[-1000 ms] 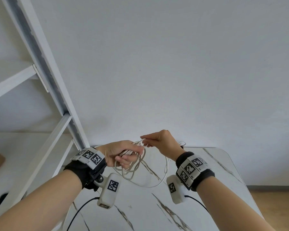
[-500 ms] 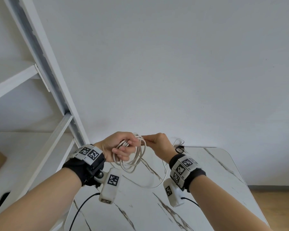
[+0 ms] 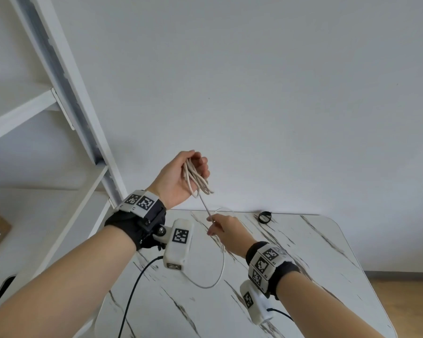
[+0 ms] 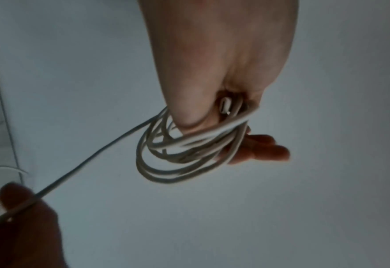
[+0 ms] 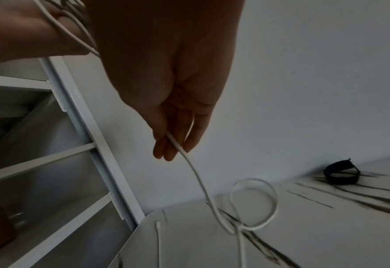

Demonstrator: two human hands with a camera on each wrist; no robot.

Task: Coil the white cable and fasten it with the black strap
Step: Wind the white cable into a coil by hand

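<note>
My left hand [image 3: 181, 176] is raised above the table and grips several loops of the white cable [image 3: 195, 181]; in the left wrist view the coil [image 4: 189, 150] hangs round its fingers [image 4: 265, 150], with a white plug tucked in the fist. A taut strand runs down to my right hand [image 3: 224, 228], which pinches the cable [image 5: 178, 145] between thumb and fingers. The slack lies in a loop on the table [image 5: 253, 203] and curves back toward me [image 3: 215, 276]. The black strap [image 3: 264, 217] [image 5: 340, 174] lies rolled in a ring at the table's far edge, apart from both hands.
The white marble-patterned table [image 3: 303, 276] stands against a plain wall. A white shelf frame [image 3: 66, 93] rises on the left, close to my left hand. Black leads trail from both wrist cameras [image 3: 132, 289]. Wooden floor [image 3: 405, 301] shows to the right.
The hands have separated: my left hand rose with the coil, my right hand slid down along the cable toward the table, drawing a strand taut between them.
</note>
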